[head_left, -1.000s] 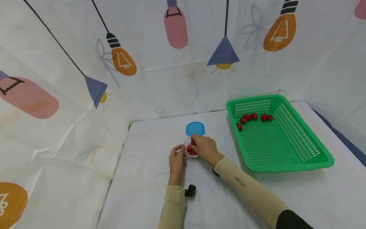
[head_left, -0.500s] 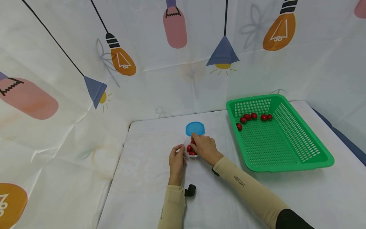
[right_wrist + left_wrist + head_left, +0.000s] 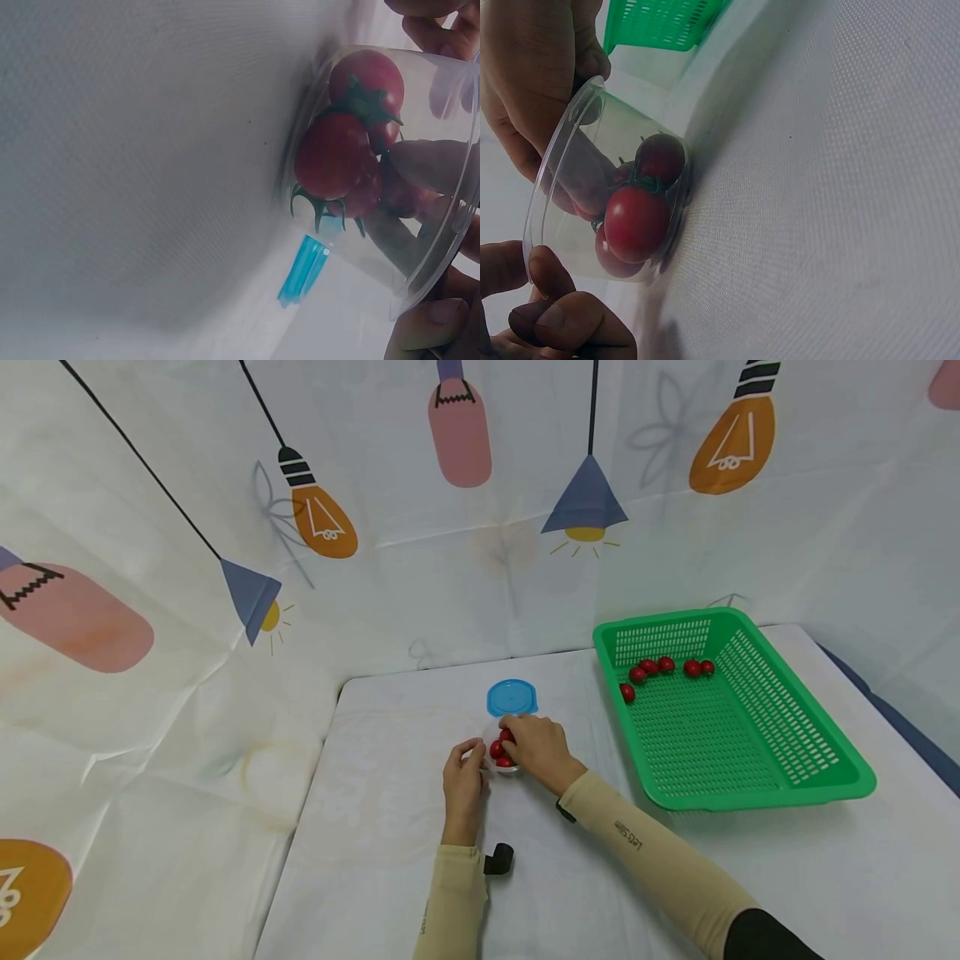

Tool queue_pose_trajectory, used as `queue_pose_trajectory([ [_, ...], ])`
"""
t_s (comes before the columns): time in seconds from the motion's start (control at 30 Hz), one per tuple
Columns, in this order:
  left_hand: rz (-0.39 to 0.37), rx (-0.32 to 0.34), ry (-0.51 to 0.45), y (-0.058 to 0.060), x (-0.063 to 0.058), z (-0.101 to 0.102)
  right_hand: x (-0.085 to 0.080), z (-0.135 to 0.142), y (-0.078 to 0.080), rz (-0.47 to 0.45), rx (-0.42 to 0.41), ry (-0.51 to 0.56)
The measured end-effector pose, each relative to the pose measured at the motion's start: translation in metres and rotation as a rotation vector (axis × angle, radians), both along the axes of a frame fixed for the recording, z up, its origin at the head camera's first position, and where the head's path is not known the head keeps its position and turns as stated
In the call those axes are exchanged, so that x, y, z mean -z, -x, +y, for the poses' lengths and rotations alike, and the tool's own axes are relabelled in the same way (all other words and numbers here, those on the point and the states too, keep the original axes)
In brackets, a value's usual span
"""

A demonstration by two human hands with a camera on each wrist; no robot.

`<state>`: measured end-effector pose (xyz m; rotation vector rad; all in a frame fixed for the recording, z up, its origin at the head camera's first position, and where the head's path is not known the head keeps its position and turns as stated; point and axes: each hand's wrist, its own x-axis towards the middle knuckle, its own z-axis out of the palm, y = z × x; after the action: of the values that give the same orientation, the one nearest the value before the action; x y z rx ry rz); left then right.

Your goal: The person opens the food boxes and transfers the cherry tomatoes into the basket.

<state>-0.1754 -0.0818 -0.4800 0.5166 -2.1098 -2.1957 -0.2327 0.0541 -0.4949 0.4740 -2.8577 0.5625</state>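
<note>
My left hand (image 3: 462, 789) pinches the rim of a small clear plastic container (image 3: 574, 244) between finger and thumb. The container stands on the white cloth with several red cherry tomatoes (image 3: 637, 223) inside, their green stems still on. From the other side my right hand (image 3: 543, 750) reaches over the rim, its fingertips down inside. In the right wrist view those fingers close round a cherry tomato (image 3: 401, 196), partly hidden behind the others. Just beyond the container lies its blue lid (image 3: 512, 697), flat on the table.
A green plastic basket (image 3: 750, 800) sits to the right, with several cherry tomatoes (image 3: 649, 667) along its far and left sides. White cloth (image 3: 375, 827) covers the table, and a printed sheet (image 3: 420, 585) hangs behind it.
My right hand's fingers shift very slightly at the container. The left hand, container, lid and basket stay in place.
</note>
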Motion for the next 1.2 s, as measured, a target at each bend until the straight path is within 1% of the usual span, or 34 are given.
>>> queue_pose_trajectory([
  [0.1, -0.012, 0.004, 0.005, -0.001, -0.003, 0.0, 0.0, 0.001, 0.0, 0.005, -0.003, 0.004],
  [0.27, 0.015, 0.0, 0.003, -0.001, -0.001, 0.0, 0.0, 0.001, 0.0, 0.011, -0.005, 0.009],
  [0.37, 0.002, 0.0, 0.004, 0.0, -0.001, 0.0, -0.002, 0.002, -0.001, 0.0, -0.004, 0.014],
  [0.47, -0.023, -0.002, 0.001, 0.005, 0.005, -0.001, -0.002, 0.002, -0.001, -0.007, -0.003, 0.023],
  [0.63, -0.037, -0.02, -0.01, 0.018, 0.032, -0.005, -0.002, 0.002, -0.002, -0.008, -0.003, 0.035],
  [0.73, -0.028, -0.031, -0.012, 0.02, 0.04, -0.005, -0.002, 0.002, -0.002, -0.013, -0.003, 0.041],
  [0.93, -0.007, -0.034, -0.012, 0.02, 0.044, -0.006, -0.003, 0.004, -0.003, -0.013, -0.01, 0.072],
  [1.2, -0.019, -0.032, -0.002, 0.02, 0.043, -0.006, -0.004, 0.005, -0.004, 0.011, -0.023, 0.083],
])
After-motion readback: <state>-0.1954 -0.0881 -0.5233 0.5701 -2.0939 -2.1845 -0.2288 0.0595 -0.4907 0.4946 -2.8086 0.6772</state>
